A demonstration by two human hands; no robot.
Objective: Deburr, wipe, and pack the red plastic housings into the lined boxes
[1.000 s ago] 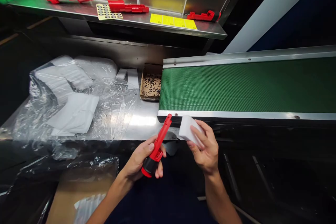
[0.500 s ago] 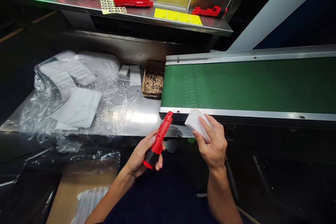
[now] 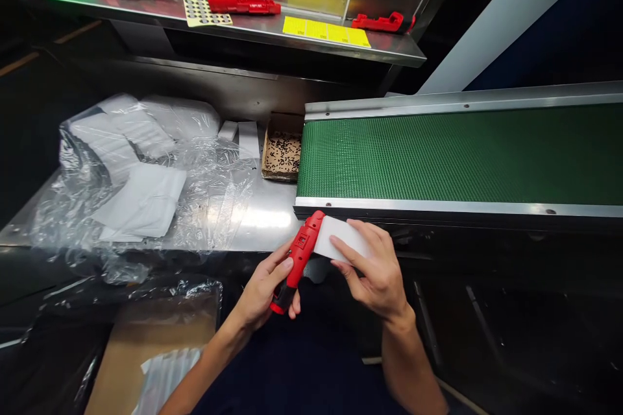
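My left hand [image 3: 267, 285] is closed round the lower part of a red plastic tool housing [image 3: 302, 248] with a black section near its bottom end. The housing tilts, its upper end pointing up and to the right. My right hand [image 3: 377, 272] grips a white foam block [image 3: 343, 238], fingers on its face and thumb below. The block's left edge meets the housing's right side near its upper end. Both hands are above the front edge of the metal bench, just before the conveyor's near corner.
A green conveyor belt [image 3: 438, 159] runs off to the right. At its left end stands a cardboard box [image 3: 281, 155] of small black parts. White foam sheets [image 3: 146, 198] lie on clear plastic wrap [image 3: 214, 207]. Red housings [image 3: 243, 2] and a yellow label sheet [image 3: 326, 31] rest on the shelf.
My right hand has brought the white foam block leftward against the red housing. My left hand has turned the housing, so a different side of it shows.
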